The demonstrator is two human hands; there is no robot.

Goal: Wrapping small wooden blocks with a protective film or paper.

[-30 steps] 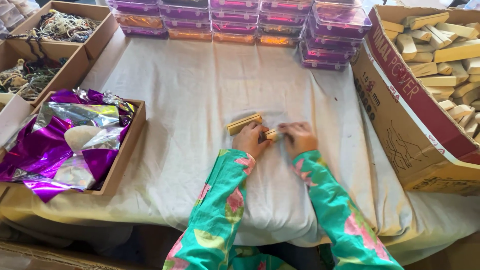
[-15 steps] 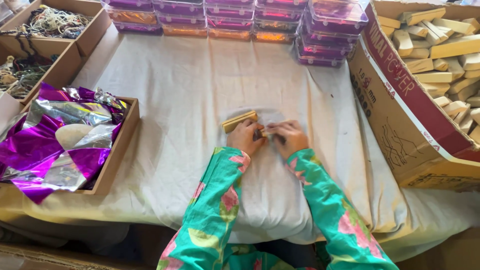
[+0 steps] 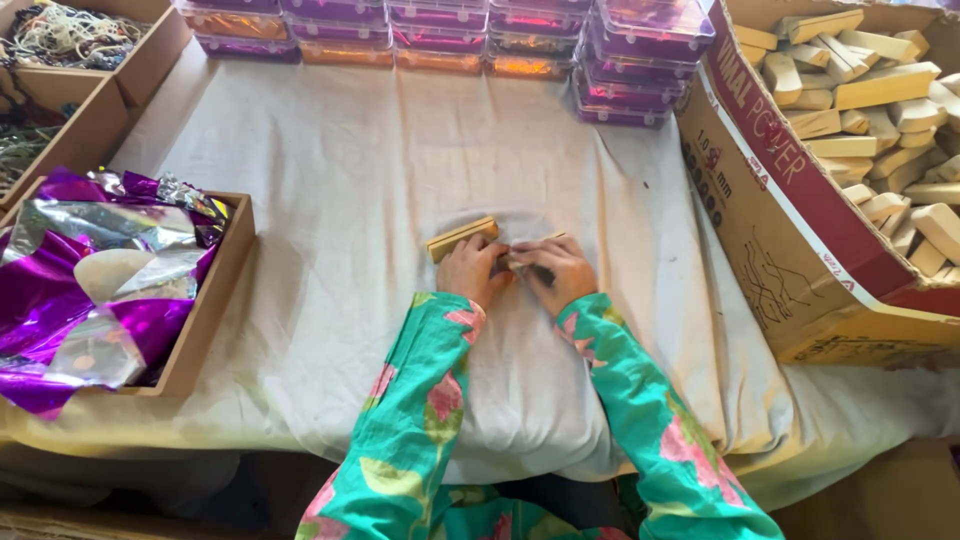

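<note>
My left hand (image 3: 468,270) and my right hand (image 3: 556,272) meet at the middle of a cloth-covered table (image 3: 340,170), both pinching one small wooden block (image 3: 528,247) between their fingertips. Most of that block is hidden by my fingers. A second, longer wooden block (image 3: 460,237) lies flat on the cloth just beyond my left hand, touching its knuckles. Both arms wear turquoise sleeves with pink flowers.
A tray (image 3: 213,300) of purple and silver foil sheets (image 3: 70,290) sits at the left. Boxes of tangled cords (image 3: 70,28) stand far left. Stacked clear purple plastic cases (image 3: 560,40) line the back. A cardboard carton (image 3: 770,200) full of wooden blocks (image 3: 880,110) stands at the right.
My hands have stayed together on the small block, with the fingers shifting slightly over it. The camera view has drifted, so everything sits a little further left and up.
</note>
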